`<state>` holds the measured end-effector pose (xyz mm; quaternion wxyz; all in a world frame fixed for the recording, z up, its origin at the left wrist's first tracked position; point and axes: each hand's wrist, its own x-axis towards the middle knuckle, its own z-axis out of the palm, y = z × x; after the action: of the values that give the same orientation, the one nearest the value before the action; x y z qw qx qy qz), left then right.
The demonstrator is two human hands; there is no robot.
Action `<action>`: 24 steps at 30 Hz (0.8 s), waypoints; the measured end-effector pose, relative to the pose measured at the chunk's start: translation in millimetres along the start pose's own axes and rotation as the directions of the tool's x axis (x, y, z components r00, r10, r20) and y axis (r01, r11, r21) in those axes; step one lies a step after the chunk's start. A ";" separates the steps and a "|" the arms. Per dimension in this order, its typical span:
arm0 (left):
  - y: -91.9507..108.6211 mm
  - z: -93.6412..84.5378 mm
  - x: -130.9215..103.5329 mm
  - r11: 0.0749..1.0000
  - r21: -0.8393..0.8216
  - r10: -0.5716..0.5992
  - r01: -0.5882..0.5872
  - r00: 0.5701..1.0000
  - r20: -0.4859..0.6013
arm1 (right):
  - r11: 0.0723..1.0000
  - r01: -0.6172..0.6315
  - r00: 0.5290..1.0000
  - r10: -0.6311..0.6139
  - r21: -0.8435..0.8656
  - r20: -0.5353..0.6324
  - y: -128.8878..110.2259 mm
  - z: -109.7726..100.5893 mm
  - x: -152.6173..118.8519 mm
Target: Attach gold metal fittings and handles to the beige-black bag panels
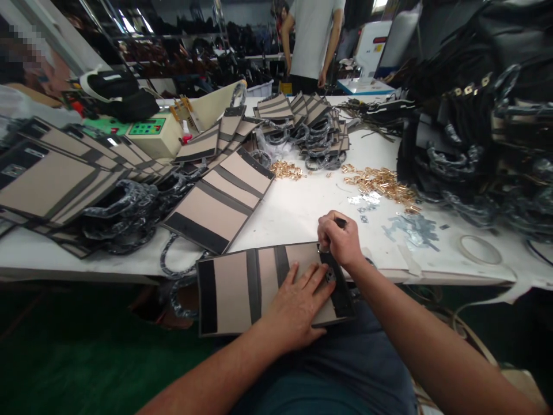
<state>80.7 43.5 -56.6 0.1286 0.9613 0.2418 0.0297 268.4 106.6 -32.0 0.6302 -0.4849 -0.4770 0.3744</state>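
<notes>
A beige-and-black bag panel lies across my lap against the table's front edge. My left hand rests flat on it, fingers spread, the fingertips beside a small metal plate on the panel's black end strip. My right hand is closed in a fist around a tool with a black handle. The tool's lower end meets the strip near the panel's top right corner; its tip is too small to make out. Plastic-wrapped handles hang below the panel's left side.
More bag panels lie in stacks at the left and back of the white table. Gold-coloured fittings, thin metal plates and a tape roll lie to the right. Black bags pile up beyond. A person stands behind.
</notes>
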 end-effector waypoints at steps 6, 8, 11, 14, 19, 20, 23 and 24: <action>1.6 -8.1 2.2 1.000 -0.015 0.007 -0.007 0.999 0.041 | 0.999 -0.044 0.999 0.044 -0.005 0.003 1.5 -1.5 1.6; 1.4 -9.2 2.8 1.000 -0.011 0.015 -0.014 0.999 0.050 | 0.999 -0.043 0.999 0.043 0.002 0.010 1.3 -1.0 1.9; 1.5 -9.0 3.5 1.000 0.005 0.009 -0.009 0.998 0.058 | 0.997 -0.040 0.999 0.039 0.063 0.013 -1.2 -2.0 -0.1; 0.7 -7.1 4.4 1.000 0.001 0.004 -0.004 0.999 0.053 | 0.969 -0.047 0.997 0.059 0.243 -0.042 -6.1 -9.9 -8.1; -1.4 -3.6 6.7 1.000 -0.009 0.003 -0.002 0.999 0.032 | 0.850 -0.111 0.961 0.224 0.514 -0.164 -5.7 -36.3 -26.7; -1.4 -3.5 7.1 1.000 -0.008 0.002 -0.002 1.000 0.029 | 0.825 -0.130 0.945 0.271 0.549 -0.183 -3.2 -40.9 -29.6; -0.9 -4.3 7.8 1.000 -0.006 0.000 0.000 1.000 0.027 | 0.763 -0.152 0.902 0.367 0.628 -0.228 6.2 -49.1 -35.6; -0.7 -4.8 8.0 1.000 -0.004 -0.001 0.002 1.000 0.029 | 0.754 -0.142 0.895 0.375 0.641 -0.242 9.1 -49.9 -36.8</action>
<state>86.8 49.0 -52.2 0.1342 0.9612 0.2406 0.0164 306.7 61.8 -53.3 0.7684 -0.3780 -0.1357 0.4982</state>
